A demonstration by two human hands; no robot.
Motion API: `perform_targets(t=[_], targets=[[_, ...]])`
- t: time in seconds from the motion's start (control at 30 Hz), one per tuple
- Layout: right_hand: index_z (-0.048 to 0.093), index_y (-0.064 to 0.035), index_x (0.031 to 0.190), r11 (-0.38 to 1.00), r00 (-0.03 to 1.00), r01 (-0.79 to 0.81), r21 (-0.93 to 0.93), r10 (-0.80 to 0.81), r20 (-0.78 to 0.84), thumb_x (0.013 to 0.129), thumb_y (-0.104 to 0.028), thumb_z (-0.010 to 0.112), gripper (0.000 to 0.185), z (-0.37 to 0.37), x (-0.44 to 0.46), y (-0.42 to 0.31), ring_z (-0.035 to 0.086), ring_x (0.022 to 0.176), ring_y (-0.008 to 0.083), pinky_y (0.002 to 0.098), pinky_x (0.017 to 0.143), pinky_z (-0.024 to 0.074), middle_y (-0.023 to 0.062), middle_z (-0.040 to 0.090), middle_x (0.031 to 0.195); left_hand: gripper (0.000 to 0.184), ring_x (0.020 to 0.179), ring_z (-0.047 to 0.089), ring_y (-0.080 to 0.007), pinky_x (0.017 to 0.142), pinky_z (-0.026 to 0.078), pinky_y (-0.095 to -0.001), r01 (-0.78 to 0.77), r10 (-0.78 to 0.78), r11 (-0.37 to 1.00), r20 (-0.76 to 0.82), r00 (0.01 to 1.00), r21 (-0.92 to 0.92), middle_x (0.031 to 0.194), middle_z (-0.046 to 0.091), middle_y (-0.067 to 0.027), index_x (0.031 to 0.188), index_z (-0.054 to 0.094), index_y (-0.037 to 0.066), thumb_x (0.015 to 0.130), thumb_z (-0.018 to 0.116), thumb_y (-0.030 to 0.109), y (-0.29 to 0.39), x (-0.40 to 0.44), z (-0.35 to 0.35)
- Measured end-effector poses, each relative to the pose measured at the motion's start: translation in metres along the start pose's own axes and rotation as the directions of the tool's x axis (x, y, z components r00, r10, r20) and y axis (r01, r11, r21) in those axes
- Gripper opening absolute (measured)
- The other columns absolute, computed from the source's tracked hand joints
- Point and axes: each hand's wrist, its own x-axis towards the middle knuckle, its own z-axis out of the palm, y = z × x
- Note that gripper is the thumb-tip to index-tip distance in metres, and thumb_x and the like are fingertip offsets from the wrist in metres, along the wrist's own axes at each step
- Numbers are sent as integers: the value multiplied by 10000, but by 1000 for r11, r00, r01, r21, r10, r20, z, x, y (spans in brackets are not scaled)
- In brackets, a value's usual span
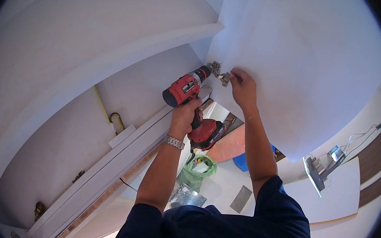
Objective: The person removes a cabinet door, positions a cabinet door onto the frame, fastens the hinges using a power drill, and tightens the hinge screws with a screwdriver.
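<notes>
My left hand [185,118], with a metal-link watch on its wrist, is wrapped round the grip of a red cordless drill [187,90]. The drill points up and right, its black chuck at a metal cabinet hinge [215,68] where the white door meets the cabinet's inside. The bit's tip is too small to make out. My right hand [243,87] pinches the hinge's near part with thumb and fingertips, close to the surface of the white door [304,62].
A pale cabinet shelf [116,66] curves across the left. On the lower ledge stand a tape measure with its yellow blade out [116,121] and a small white block [122,137]. Below are a green bag [196,171], a grey plate [241,199] and a monitor-like device on an arm [314,176].
</notes>
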Motion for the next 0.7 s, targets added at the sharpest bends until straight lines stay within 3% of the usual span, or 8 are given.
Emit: perform_targets(t=[0.17, 0.27, 0.7], targets=[[666, 52, 1108, 999, 999, -37, 14, 37, 4, 908, -167, 660, 297, 0, -1, -5, 693, 888, 214, 318, 815, 522, 172, 719, 979, 99, 517, 562, -146, 476, 471, -310, 5, -5, 1000, 1, 1000, -21, 674, 575, -27, 866, 604, 76, 824, 675, 131, 6, -2, 3], [663, 49, 1103, 999, 1000, -20, 42, 21, -4, 909, -181, 659, 300, 1, -1, -2, 692, 884, 293, 365, 819, 530, 210, 700, 987, 102, 515, 560, -149, 472, 470, -312, 20, -20, 999, 3, 1000, -25, 672, 564, -24, 872, 601, 79, 814, 676, 113, 7, 1, 0], [673, 30, 1085, 1000, 1000, -14, 14, 15, -16, 909, -163, 650, 262, 2, -1, -3, 696, 883, 305, 372, 806, 532, 213, 700, 978, 110, 506, 552, -149, 472, 473, -321, 35, -35, 997, -1, 999, -68, 677, 559, -25, 886, 595, 66, 816, 672, 101, 6, 0, -1]])
